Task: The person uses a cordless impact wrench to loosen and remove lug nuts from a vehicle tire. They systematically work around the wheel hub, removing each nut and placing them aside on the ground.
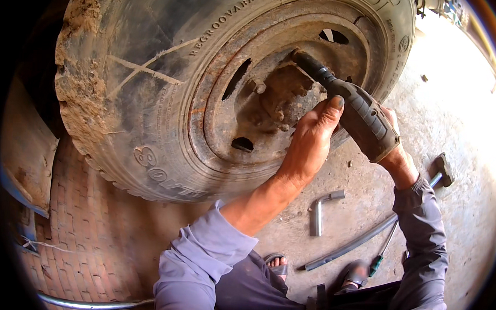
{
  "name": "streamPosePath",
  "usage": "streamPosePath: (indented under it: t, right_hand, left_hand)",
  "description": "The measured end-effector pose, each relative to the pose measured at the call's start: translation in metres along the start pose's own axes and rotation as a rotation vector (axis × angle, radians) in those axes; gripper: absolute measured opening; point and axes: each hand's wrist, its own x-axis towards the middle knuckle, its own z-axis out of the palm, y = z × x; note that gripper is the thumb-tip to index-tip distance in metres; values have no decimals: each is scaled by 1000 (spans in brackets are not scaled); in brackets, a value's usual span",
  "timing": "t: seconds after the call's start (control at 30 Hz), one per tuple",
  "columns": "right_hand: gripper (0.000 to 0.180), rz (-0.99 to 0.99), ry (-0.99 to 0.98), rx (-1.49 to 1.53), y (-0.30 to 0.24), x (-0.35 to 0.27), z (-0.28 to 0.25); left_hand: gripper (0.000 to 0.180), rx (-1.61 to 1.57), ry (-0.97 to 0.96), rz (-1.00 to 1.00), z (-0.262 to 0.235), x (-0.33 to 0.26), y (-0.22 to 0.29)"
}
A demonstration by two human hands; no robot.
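A black impact wrench [364,118] points up and left into the rusty wheel rim [205,115] of a big muddy tyre [147,75]. Its dark socket [308,63] reaches the upper part of the hub; whether it sits on a nut is hidden. My left hand [317,127] is closed around the front of the wrench from below, thumb laid along its side. My right hand [398,160] grips the rear of the wrench, its fingers mostly hidden behind the tool body. A bare wheel stud or nut [258,87] shows left of the hub centre [283,99].
On the concrete floor lie a bent socket wrench [320,212], a long grey bar [348,246], a green-handled screwdriver [376,263] and a hammer [444,171]. Brick paving [82,220] spreads at lower left, with a metal tube [95,304] along it. My sandalled feet [354,274] stand close by.
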Motion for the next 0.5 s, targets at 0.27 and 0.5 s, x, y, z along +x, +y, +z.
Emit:
streamPosePath:
  t: [0.27, 0.5]
  right_hand:
    - [45, -195, -121, -166, 5, 7, 2]
    - [58, -353, -107, -420, 0, 2, 8]
  left_hand:
    - [50, -111, 78, -2, -2, -22, 1]
    - [58, -118, 147, -37, -18, -45, 15]
